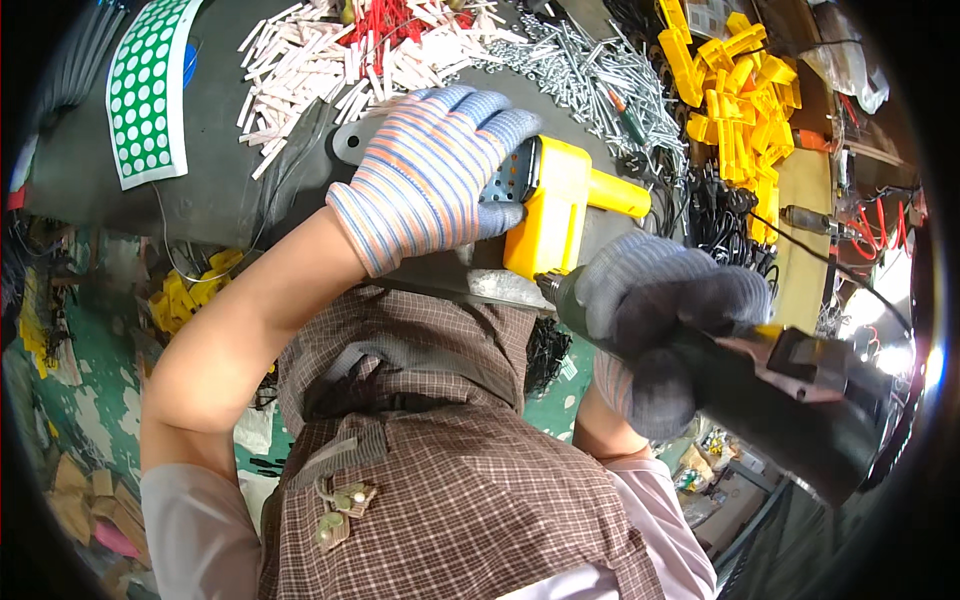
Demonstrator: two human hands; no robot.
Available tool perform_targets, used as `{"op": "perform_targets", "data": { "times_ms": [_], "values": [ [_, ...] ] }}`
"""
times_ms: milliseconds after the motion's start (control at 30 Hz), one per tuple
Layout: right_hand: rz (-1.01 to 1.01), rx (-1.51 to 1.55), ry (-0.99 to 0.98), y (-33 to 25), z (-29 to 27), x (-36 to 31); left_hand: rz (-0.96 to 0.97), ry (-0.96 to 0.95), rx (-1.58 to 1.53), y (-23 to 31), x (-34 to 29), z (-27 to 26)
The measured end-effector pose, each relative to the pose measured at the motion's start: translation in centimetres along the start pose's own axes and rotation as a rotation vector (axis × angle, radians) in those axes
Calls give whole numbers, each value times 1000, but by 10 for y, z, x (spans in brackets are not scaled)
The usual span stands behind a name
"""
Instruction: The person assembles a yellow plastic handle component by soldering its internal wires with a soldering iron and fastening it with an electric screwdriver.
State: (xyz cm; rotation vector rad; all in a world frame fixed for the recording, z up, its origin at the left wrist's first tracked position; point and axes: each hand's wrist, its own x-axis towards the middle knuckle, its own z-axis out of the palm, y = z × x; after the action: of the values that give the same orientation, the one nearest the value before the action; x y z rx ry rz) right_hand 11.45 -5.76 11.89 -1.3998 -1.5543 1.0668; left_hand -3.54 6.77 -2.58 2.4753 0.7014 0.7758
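Left hand [430, 175], striped glove, fingers spread flat, pressing yellow plastic housing [560, 205] onto dark workbench [90, 170] at frame centre. Right hand [660, 320], grey glove, closed round electric screwdriver [760, 380], bit at housing's lower edge. Best kept square, housing pinned firm. One housing, one driver; loose screws [590, 70], white sticks [320, 60], yellow clips [740, 90] too many to count.
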Motion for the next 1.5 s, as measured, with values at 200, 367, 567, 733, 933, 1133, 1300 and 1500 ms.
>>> {"op": "perform_targets", "data": {
  "times_ms": [200,367,567,733,933,1133,1300,1500],
  "values": [
    [-268,240,225,57,17,-12,1,15,11,2,3,-1],
    [-666,271,245,68,22,8,26,9,28,6,0,-5],
    [-670,727,-100,1,-18,12,64,-57,70,13,-15,-7],
    [-281,1051,711,17,-66,-31,116,-58,63,24,-30,-11],
    [-298,1533,943,102,-80,-78,47,-119,97,24,-23,-7],
    [-337,1515,1051,129,-72,-73,54,-168,119,31,-21,-12],
    [-292,1479,1093,136,-67,-71,133,-139,106,27,-23,-10],
    [-231,1498,1133,138,-61,-61,141,-127,135,25,-26,-9]
  ]
}}
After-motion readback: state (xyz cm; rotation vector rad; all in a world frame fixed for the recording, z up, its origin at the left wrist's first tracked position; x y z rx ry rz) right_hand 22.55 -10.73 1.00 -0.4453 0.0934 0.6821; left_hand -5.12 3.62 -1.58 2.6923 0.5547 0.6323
